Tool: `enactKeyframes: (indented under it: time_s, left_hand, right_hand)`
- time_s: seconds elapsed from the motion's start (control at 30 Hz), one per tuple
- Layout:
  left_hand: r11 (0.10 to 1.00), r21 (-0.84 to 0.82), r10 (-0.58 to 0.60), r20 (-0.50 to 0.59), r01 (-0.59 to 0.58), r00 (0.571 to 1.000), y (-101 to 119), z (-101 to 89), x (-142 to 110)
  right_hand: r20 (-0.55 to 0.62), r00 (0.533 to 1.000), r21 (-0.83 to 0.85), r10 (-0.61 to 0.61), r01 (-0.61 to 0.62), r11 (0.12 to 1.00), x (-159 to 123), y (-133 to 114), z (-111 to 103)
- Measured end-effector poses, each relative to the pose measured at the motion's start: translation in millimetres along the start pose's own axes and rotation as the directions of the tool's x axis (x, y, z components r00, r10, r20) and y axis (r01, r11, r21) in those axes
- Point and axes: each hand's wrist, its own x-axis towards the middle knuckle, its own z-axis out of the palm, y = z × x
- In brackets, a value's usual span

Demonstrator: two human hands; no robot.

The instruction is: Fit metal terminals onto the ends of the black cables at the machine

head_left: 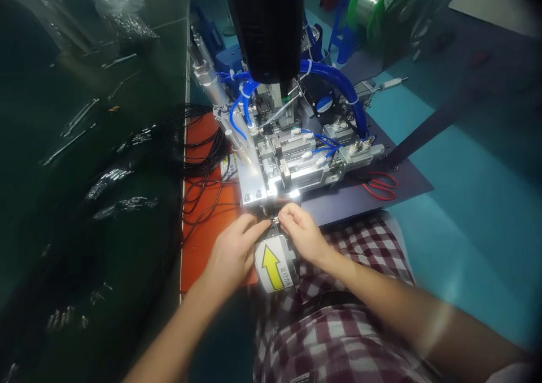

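Counter (139, 275) edge is running L of L grip (231, 250); floor (453, 225) is opening out well R of R grip (304, 233). R grip is pinching sm. metal pc (275, 220) btwn both; L grip is bearing in close, can't tell if clamping. Machine (307, 175) is standing just ahead.

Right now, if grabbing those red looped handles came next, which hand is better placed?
Probably the right hand: it's nearer the red looped handles on the dark flat plate. The left hand is farther.
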Motion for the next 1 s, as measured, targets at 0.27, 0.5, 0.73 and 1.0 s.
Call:
enactKeyframes:
  time_s: [0.27, 0.5, 0.73, 1.0]
  left_hand:
    - [1.0, -0.011, 0.003, -0.006, -0.003, 1.0, -2.2, 2.8, -1.1]
    - [0.996, 0.08, -0.055, 0.048, 0.051, 0.997, 2.7, 1.0, -0.5]
    - [0.998, 0.058, -0.025, 0.027, 0.023, 0.999, -0.5, 0.9, -0.2]
    - [0.999, 0.042, -0.027, 0.064, 0.024, 0.998, -1.0, -2.5, -0.5]
  right_hand:
    - [-0.027, 0.999, -0.072, -0.03, 0.028, 0.997, -0.9, -2.5, -1.5]
    - [-0.009, 0.995, 0.12, 0.094, -0.093, 0.988, -0.3, -3.3, 2.7]
    - [0.024, 0.995, 0.139, 0.093, -0.096, 0.986, 0.9, -2.6, 0.0]
    - [0.001, 0.996, 0.144, 0.089, -0.088, 0.986, 0.4, -8.7, 2.9]
